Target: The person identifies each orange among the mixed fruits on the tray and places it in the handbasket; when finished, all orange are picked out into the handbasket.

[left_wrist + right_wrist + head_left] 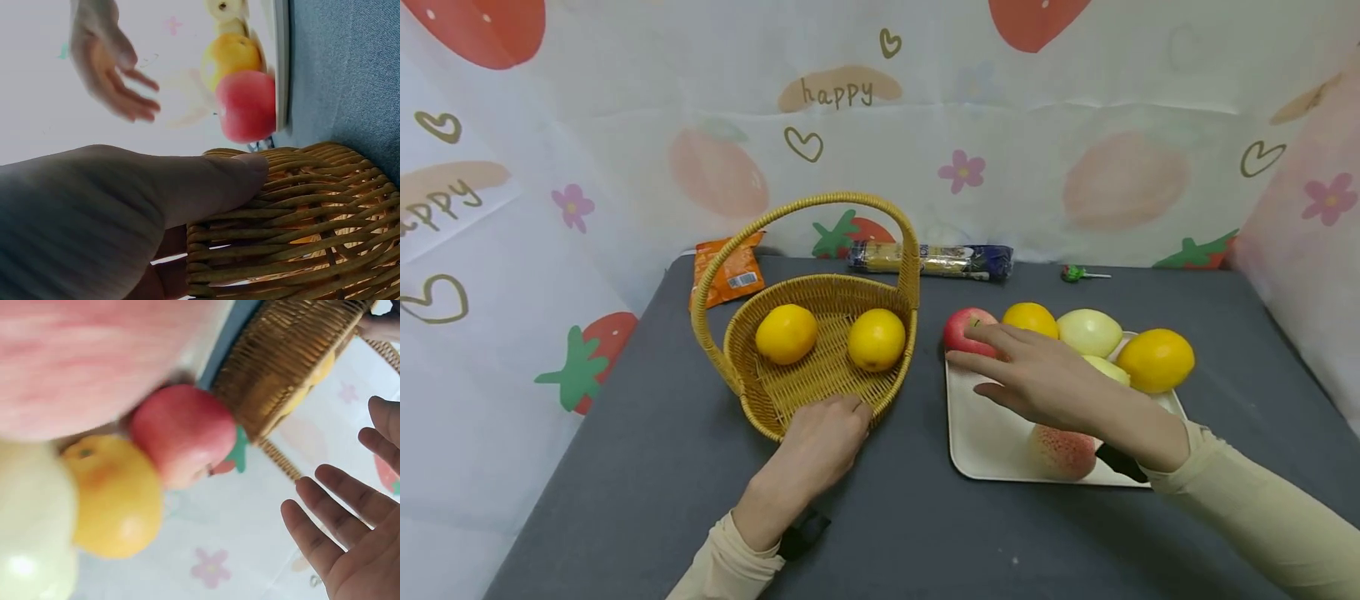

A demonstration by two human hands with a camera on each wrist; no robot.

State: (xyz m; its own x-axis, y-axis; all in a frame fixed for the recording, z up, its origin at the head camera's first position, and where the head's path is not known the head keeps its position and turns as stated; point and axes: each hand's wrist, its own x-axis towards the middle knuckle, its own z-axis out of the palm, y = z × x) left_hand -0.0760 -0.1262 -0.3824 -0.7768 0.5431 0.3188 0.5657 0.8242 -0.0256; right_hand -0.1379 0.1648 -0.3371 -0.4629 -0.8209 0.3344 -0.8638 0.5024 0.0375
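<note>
My left hand point(823, 442) grips the near rim of a yellow wicker basket point(808, 385), thumb on the outside in the left wrist view. Two yellow-orange fruits, one on the left point(786, 334) and one on the right point(876, 340), lie inside the basket. Over the white tray point(981, 446) hovers my right hand point(1052, 379), fingers extended and holding nothing. A red apple point(184, 434) is nearest its fingertips in the head view. Behind and beside the hand sit an orange point(115, 497), pale green fruits point(1090, 332) and a large yellow fruit point(1155, 360). A speckled peach point(1066, 453) lies below it.
An orange packet point(730, 271) lies behind the basket at the left. Along the back edge are a long blue-and-gold package point(940, 260) and a green-topped lollipop point(1075, 273). A printed cloth backdrop point(880, 150) borders the dark table point(910, 533).
</note>
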